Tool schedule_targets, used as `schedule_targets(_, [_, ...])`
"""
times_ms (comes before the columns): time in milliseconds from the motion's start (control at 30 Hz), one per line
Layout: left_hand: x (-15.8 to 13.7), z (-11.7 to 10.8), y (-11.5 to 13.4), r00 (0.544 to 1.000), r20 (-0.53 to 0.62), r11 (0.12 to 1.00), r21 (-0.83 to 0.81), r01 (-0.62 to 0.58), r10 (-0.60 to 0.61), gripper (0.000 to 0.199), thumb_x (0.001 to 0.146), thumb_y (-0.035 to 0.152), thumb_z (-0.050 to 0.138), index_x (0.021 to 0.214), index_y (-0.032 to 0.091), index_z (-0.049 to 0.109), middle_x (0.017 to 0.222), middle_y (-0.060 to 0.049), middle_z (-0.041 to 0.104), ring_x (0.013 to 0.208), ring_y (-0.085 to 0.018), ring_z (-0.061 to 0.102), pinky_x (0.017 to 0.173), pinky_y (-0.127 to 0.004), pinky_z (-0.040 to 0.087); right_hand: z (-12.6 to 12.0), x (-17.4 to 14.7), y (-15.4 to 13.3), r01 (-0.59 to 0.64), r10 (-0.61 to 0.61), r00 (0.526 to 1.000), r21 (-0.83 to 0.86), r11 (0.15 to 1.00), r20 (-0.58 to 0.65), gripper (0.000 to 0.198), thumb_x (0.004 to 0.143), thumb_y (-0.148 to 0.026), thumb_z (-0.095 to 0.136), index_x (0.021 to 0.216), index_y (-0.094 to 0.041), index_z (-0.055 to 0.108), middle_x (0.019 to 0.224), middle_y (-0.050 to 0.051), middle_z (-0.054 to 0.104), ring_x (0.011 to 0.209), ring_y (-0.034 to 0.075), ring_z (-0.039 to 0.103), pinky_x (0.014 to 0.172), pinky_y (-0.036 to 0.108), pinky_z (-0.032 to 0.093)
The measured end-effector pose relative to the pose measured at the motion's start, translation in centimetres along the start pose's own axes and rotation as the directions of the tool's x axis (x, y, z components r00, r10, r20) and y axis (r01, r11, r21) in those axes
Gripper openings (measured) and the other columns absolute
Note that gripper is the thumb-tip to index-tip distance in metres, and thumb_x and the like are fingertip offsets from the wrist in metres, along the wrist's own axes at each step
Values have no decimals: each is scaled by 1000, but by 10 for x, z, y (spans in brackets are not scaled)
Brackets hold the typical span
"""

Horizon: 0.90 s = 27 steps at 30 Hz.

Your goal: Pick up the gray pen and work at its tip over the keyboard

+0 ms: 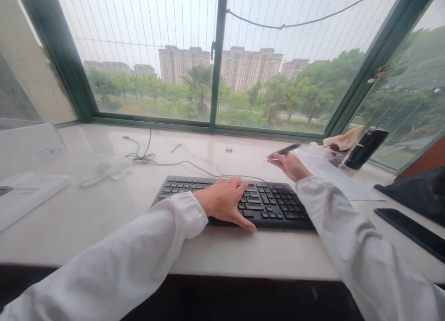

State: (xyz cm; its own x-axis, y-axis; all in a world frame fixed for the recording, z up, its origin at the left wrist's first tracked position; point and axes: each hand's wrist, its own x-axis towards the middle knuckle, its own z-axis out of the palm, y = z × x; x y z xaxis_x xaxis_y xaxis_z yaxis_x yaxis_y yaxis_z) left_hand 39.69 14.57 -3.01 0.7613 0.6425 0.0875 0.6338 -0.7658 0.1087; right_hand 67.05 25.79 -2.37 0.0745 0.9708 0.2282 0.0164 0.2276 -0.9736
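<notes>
A black keyboard [267, 203] lies on the white windowsill counter. My left hand [225, 198] rests across its middle keys, palm down, with thumb and fingers spread. Beyond the keyboard's right back corner, my right hand [290, 166] is closed on a slim dark object [288, 149], whose exact kind I cannot make out. Sheets of white paper [335, 177] lie just right of that hand. From the keyboard's back edge a thin black cable [177, 163] runs to a loose coil on the left.
At the right are a black phone [413, 233], dark cloth [420, 193], and an upright black object [366, 148] beside crumpled wrapping [335, 149]. A clear plastic bag [109, 169] and a white box [31, 142] stand left. Two tiny dark pieces [229, 150] lie near the window.
</notes>
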Motion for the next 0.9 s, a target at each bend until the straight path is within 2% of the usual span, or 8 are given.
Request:
schedule_targets(133, [4, -2, 2, 1000, -3, 1000, 8, 10, -10, 124, 53, 94, 42, 146, 13, 22, 138, -22, 44, 125, -37, 42, 109, -54, 22, 16, -13, -10, 100, -102, 993, 41, 994, 57, 33, 64, -32, 82, 80, -18, 57, 81, 1, 65, 86, 15, 66, 95, 34, 54])
schedule_targets(233, [5, -1, 6, 1000, -18, 999, 44, 5, -4, 122, 54, 92, 43, 144, 11, 24, 136, -24, 45, 127, -38, 40, 109, -52, 22, 27, -22, -17, 140, -144, 985, 40, 989, 99, 44, 59, -36, 85, 91, -20, 60, 79, -2, 64, 82, 15, 66, 94, 37, 54])
schedule_targets(333, [5, -2, 5, 1000, -21, 998, 61, -14, 15, 122, 54, 91, 45, 143, 10, 25, 136, -25, 45, 127, -38, 40, 110, -53, 21, 28, -27, -23, 165, -155, 970, -39, 985, 187, 45, 61, -40, 83, 94, -17, 65, 82, 1, 67, 82, 16, 66, 93, 39, 53])
schedule_targets(500, [1, -10, -20, 1000, -2, 994, 113, 14, -14, 123, 53, 89, 48, 143, 9, 27, 133, -25, 48, 123, -38, 45, 108, -54, 22, 29, -35, -33, 220, -167, 942, -164, 961, 290, 47, 62, -43, 82, 98, -16, 67, 89, 7, 71, 87, 21, 67, 90, 41, 52])
schedule_targets(667, [-7, -19, -45, 998, 33, 995, 81, 52, -54, 125, 51, 90, 51, 148, 16, 22, 138, -19, 47, 125, -33, 45, 109, -42, 24, 48, -49, -37, 204, -92, 916, -256, 945, 390, 50, 63, -49, 80, 94, -13, 65, 79, 8, 71, 80, 22, 69, 83, 41, 55])
schedule_targets(733, [-7, -21, -49, 997, 31, 996, 63, 63, -65, 120, 57, 89, 47, 150, 18, 19, 139, -18, 47, 125, -31, 45, 109, -40, 23, 57, -54, -34, 224, -102, 906, -260, 939, 410, 48, 65, -51, 77, 91, -12, 65, 78, 7, 69, 76, 20, 68, 79, 38, 56])
schedule_targets(800, [-6, -23, -51, 996, -4, 994, 54, 91, -91, 103, 71, 85, 37, 149, 19, 22, 136, -15, 51, 122, -29, 48, 106, -39, 28, 64, -57, -30, 246, -115, 902, -277, 929, 415, 45, 68, -52, 74, 89, -12, 65, 77, 6, 69, 75, 20, 68, 76, 37, 57])
schedule_targets(900, [-2, -24, -49, 987, -107, 987, 91, 131, -121, 76, 88, 71, 24, 142, 19, 36, 122, -12, 60, 111, -26, 55, 94, -35, 38, 69, -60, -23, 318, -155, 887, -331, 889, 436, 41, 70, -49, 72, 89, -13, 67, 79, 6, 69, 76, 19, 66, 77, 35, 56])
